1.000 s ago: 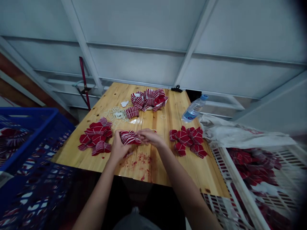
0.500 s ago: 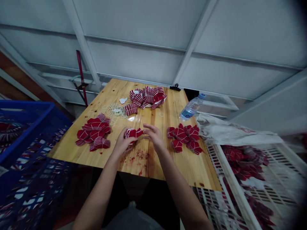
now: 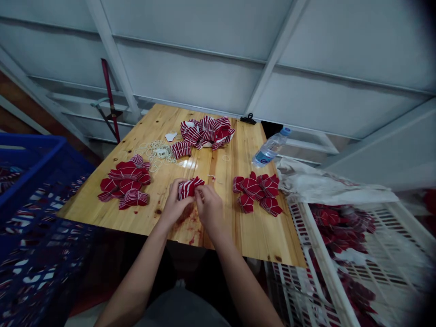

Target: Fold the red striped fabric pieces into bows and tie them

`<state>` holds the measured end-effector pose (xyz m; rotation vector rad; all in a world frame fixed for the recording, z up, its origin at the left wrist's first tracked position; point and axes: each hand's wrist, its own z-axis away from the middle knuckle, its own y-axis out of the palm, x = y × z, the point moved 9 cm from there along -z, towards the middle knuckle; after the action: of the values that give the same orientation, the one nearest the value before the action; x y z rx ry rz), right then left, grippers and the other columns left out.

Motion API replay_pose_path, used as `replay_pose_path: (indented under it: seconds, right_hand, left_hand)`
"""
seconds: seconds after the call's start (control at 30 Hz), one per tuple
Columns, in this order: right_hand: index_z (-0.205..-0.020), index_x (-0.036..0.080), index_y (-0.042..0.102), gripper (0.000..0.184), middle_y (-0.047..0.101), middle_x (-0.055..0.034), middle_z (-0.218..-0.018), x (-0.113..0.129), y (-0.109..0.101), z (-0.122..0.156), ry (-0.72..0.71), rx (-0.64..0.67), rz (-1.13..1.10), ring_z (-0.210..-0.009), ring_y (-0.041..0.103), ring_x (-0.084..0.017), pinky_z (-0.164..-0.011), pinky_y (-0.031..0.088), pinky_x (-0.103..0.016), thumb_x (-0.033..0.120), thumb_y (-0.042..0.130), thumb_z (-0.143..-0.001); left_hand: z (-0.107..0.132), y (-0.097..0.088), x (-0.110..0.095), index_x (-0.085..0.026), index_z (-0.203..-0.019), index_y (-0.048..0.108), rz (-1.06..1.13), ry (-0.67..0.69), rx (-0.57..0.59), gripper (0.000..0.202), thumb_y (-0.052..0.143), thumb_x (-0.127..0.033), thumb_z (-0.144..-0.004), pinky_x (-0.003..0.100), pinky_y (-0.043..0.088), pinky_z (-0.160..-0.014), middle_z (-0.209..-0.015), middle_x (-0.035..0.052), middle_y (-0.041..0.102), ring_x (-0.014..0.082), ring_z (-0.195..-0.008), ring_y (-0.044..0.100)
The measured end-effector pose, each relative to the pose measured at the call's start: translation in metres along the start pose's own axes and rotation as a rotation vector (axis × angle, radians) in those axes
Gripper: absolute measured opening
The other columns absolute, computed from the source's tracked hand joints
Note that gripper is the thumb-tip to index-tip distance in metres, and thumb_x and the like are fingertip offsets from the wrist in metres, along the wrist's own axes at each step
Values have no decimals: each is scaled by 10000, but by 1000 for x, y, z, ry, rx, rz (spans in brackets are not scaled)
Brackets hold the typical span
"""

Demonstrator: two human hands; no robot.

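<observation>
A small folded red-and-white striped cloth piece (image 3: 186, 189) is held above the front middle of the wooden table (image 3: 235, 245). My left hand (image 3: 174, 204) wraps round its left side, with the thumb along the near edge. The fingers of my right hand (image 3: 208, 205) are pinched together at its right end; what exactly lies between the fingertips is hidden. Red lint (image 3: 192, 227) is scattered on the wood below. Just beyond my hands lies a tiny reddish-white scrap (image 3: 212, 177).
Red striped bundles lie at left (image 3: 126, 181) and right (image 3: 258, 193), with a striped pile (image 3: 207, 132) behind. Pale rubber bands (image 3: 160, 152) are heaped near that pile. A water bottle (image 3: 271, 147) leans at back right. A blue basket (image 3: 44, 159) and white crate (image 3: 323, 240) flank the table.
My right hand, earlier apart from the cloth piece with fingers spread, has come left and closed at its right end. A small scrap now lies beyond my hands. The view has shifted slightly.
</observation>
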<state>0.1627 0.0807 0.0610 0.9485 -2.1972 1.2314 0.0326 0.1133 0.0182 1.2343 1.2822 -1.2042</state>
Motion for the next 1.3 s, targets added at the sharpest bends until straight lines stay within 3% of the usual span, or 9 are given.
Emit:
replay_pose_path:
  seconds: [0.23, 0.4, 0.5, 0.63, 0.77, 0.87, 0.97, 1.17, 1.3]
  right_hand:
    - [-774, 219, 496, 45, 549, -26, -783, -29, 7, -7, 155, 12, -274, -726, 523, -177, -700, 453, -308, 177, 484, -783]
    - [-706, 239, 439, 108, 438, 55, -556, -66, 44, 5, 675, 81, -933, -489, 419, -122, -458, 365, -226, 310, 499, -761]
    - [-710, 233, 429, 172, 492, 51, -593, -69, 53, 9, 789, 94, -1085, -436, 401, -88, -390, 299, -191, 375, 525, -727]
    - [-751, 234, 473, 249, 614, 26, -717, -66, 49, 5, 740, 118, -1030, -432, 484, -92, -371, 368, -207, 420, 625, -687]
    - [-823, 217, 624, 223, 650, -3, -698, -56, 37, -1, 531, 109, -749, -544, 598, -149, -481, 490, -256, 362, 731, -691]
    - [-804, 206, 672, 84, 698, -63, -864, -41, 21, -5, 305, 17, -481, -739, 659, -180, -665, 544, -294, 288, 663, -789]
    - [-790, 201, 655, 135, 680, -68, -855, -30, 15, -3, 177, -4, -318, -798, 645, -178, -744, 529, -299, 209, 543, -866]
    - [-848, 195, 565, 168, 602, -60, -847, -34, 23, -1, 153, -22, -138, -807, 590, -184, -748, 487, -302, 196, 407, -907]
    - [-833, 199, 545, 154, 620, -51, -836, -60, 27, -16, 297, -69, -82, -789, 602, -181, -743, 478, -294, 212, 409, -904]
  left_hand:
    - [4, 5, -2, -236, -1072, 575, -45, -16, 43, 396, 682, -247, -691, 324, 400, -951, -1069, 24, 585, 221, -1066, 538]
    - [6, 5, 13, -207, -990, 611, 129, -133, 11, 306, 659, -253, -691, 277, 463, -753, -909, 4, 632, 176, -830, 587]
    - [5, -1, 30, -188, -970, 639, 217, -247, -47, 293, 628, -265, -687, 249, 461, -648, -853, 3, 646, 158, -739, 588]
    - [2, -11, 34, -181, -955, 659, 251, -277, -130, 300, 638, -273, -670, 213, 440, -573, -836, -3, 655, 135, -694, 586]
    - [4, -6, 32, -198, -943, 644, 403, -328, -167, 316, 674, -279, -639, 205, 447, -543, -843, -13, 660, 126, -674, 599]
    - [8, -1, 31, -199, -915, 633, 442, -357, -171, 295, 668, -263, -629, 208, 451, -548, -812, -18, 660, 124, -662, 604]
    - [9, -2, 25, -187, -863, 629, 363, -296, -170, 251, 671, -218, -618, 209, 457, -588, -798, -23, 658, 122, -684, 603]
    - [12, 4, 35, -180, -877, 646, 418, -321, -166, 283, 655, -213, -596, 213, 456, -582, -734, -37, 649, 116, -638, 589]
    - [13, 4, 33, -166, -805, 638, 402, -322, -165, 239, 614, -197, -570, 197, 406, -485, -640, -46, 613, 98, -531, 542]
